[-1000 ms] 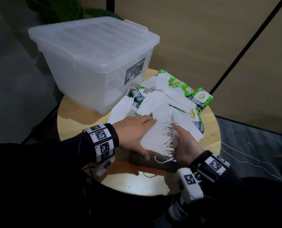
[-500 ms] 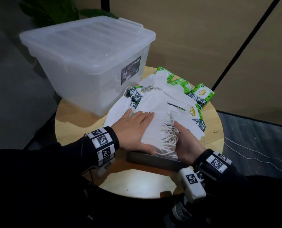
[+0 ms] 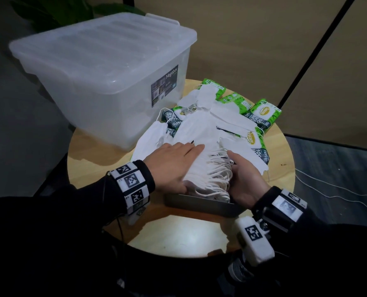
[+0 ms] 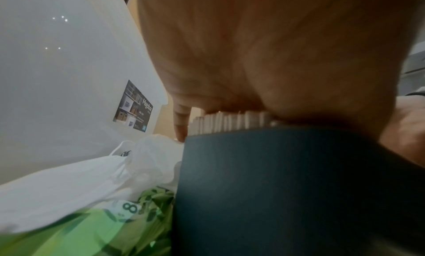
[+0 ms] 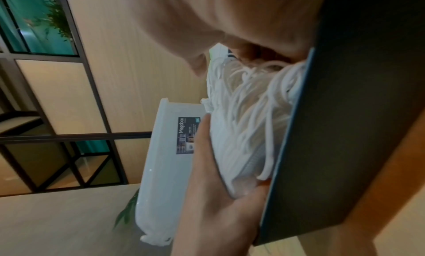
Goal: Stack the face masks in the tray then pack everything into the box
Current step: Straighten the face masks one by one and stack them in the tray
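Note:
A thick stack of white face masks (image 3: pixel 206 168) stands in a dark tray (image 3: pixel 199 204) at the near side of the round table. My left hand (image 3: pixel 174 166) lies flat on the stack's left side, fingers straight, thumb at the near edge. My right hand (image 3: pixel 244 179) holds the ear-loop end, thumb on top, its fingers tucked into the loops (image 5: pixel 248 123). In the left wrist view the mask edges (image 4: pixel 230 121) show above the tray wall (image 4: pixel 253 187). Several loose masks (image 3: pixel 210 129) lie beyond the tray. The clear box (image 3: pixel 105 67) has its lid on.
Green wipe packs (image 3: pixel 264 112) lie under and around the loose masks at the back right. The box fills the table's back left, close to one loose mask (image 4: pixel 69 187). Bare wooden table (image 3: pixel 189 239) shows in front of the tray. Behind stands a beige partition.
The stack has settled lower into the tray between my hands. My right hand has closed in against the loop end. The view has shifted slightly.

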{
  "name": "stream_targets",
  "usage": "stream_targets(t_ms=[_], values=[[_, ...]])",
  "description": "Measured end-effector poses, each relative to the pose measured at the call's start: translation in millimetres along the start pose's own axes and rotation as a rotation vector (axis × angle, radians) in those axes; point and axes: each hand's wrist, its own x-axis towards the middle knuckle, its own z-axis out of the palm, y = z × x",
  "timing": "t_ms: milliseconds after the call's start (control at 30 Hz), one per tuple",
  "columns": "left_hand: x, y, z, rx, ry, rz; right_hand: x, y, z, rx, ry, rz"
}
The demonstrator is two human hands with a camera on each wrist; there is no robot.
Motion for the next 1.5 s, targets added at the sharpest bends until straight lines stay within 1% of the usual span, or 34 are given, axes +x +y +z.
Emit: stream_targets(t_ms=[167,233,333,433,533,600,667,733,867,967,1033,1067,1133,1167,1200,1233,1300,1367,1400,1467,1500], values=[[1,-1,1,0.015,0.002,-0.016,-9,-13,-14,-0.113,0.145,-0.104],[0,-7,-1,-0.062,-0.051,-0.038,-9,-14,-18,-0.122,0.177,-0.157],[-1,-19,-11,-0.255,-0.117,-0.073,-18,-18,-13,-0.155,0.227,-0.268],[-1,-26,-25,-0.265,-0.189,-0.061,-23,-29,-7,-0.159,0.273,-0.393],[1,-30,-34,-0.263,-0.228,-0.038,-14,-49,-3,-0.11,0.293,-0.41],[5,-32,-40,-0.287,-0.264,-0.044,-2,-63,-3,-0.08,0.319,-0.37],[10,-32,-46,-0.346,-0.3,-0.081,12,-77,-4,-0.061,0.337,-0.332],[18,-33,-53,-0.405,-0.283,-0.114,27,-93,-6,-0.06,0.342,-0.32],[48,-42,-65,-0.436,-0.093,-0.135,59,-122,-14,-0.093,0.321,-0.331],[78,-57,-62,-0.478,0.033,-0.18,82,-131,-21,-0.245,0.281,-0.334],[96,-70,-51,-0.526,0.054,-0.187,97,-135,-26,-0.382,0.292,-0.412],[104,-76,-45,-0.512,0.023,-0.16,105,-136,-30,-0.453,0.325,-0.474],[116,-88,-30,-0.435,-0.128,-0.106,120,-140,-37,-0.604,0.396,-0.576],[119,-93,-23,-0.372,-0.209,-0.105,126,-141,-41,-0.69,0.403,-0.588],[121,-98,-17,-0.296,-0.257,-0.11,133,-143,-44,-0.79,0.385,-0.568],[123,-101,-11,-0.23,-0.263,-0.119,138,-145,-46,-0.897,0.358,-0.514],[125,-104,-5,-0.179,-0.195,-0.162,145,-149,-48,-1.108,0.301,-0.393],[127,-106,-1,-0.193,-0.123,-0.216,149,-152,-50,-1.259,0.289,-0.328],[128,-107,1,-0.207,-0.091,-0.244,151,-153,-51,-1.306,0.3,-0.319],[129,-108,2,-0.301,-0.018,-0.307,151,-152,-53,-1.336,0.351,-0.328],[131,-107,0,-0.37,0.027,-0.347,151,-153,-53,-1.269,0.387,-0.352]])
